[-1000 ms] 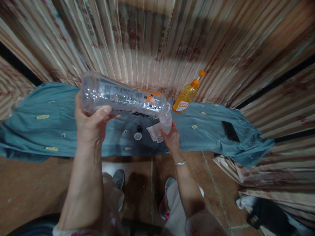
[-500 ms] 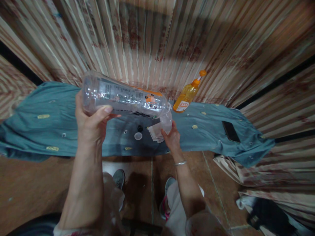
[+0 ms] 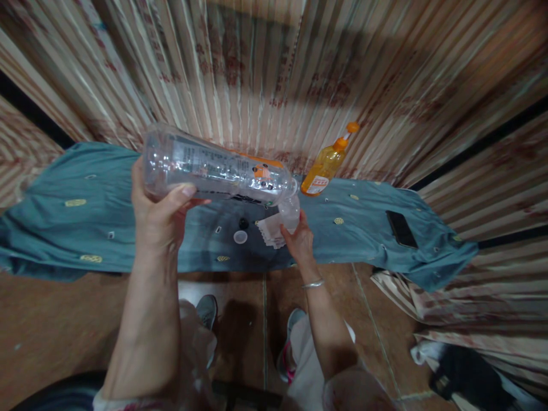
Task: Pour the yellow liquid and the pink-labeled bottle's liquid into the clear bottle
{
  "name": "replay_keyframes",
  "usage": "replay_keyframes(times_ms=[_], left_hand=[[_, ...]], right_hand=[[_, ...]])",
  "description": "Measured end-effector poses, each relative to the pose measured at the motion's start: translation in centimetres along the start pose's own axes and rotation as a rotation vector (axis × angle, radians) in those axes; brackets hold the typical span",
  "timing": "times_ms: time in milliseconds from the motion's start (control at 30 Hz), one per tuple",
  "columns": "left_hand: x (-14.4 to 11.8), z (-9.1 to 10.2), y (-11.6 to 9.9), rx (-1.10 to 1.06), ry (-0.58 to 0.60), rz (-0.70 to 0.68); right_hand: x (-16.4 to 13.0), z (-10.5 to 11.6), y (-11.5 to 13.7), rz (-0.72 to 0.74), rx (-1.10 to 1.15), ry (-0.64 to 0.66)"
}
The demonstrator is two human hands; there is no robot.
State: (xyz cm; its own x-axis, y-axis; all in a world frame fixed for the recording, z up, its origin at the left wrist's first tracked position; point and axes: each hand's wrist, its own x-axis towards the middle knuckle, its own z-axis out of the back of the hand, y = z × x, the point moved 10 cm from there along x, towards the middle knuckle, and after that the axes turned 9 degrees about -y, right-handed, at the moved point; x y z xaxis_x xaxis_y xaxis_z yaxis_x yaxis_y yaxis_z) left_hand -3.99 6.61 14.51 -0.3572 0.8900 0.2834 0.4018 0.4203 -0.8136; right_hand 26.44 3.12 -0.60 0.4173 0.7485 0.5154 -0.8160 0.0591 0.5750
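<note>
While left hand (image 3: 158, 220) grips clear bottle (image 3: 214, 168) tipped nearly level above teal cloth (image 3: 77, 211), its mouth meets small cup (image 3: 290, 212) pinched by right hand (image 3: 299, 242). White cap (image 3: 240, 236) lies left of cup.

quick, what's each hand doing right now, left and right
Left hand: closed around the tipped clear plastic bottle.
Right hand: closed on a small clear cup at the bottle's mouth.

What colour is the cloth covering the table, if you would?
Teal cloth with small yellow motifs; head view.
</note>
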Motion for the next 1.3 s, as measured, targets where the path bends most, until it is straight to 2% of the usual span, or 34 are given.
replay_keyframes(times_ms=[1300], left_hand=[[0.13,0.04,0.13,-0.027,-0.004,0.0]], right_hand=[[-0.02,0.12,0.08,0.016,-0.002,-0.005]])
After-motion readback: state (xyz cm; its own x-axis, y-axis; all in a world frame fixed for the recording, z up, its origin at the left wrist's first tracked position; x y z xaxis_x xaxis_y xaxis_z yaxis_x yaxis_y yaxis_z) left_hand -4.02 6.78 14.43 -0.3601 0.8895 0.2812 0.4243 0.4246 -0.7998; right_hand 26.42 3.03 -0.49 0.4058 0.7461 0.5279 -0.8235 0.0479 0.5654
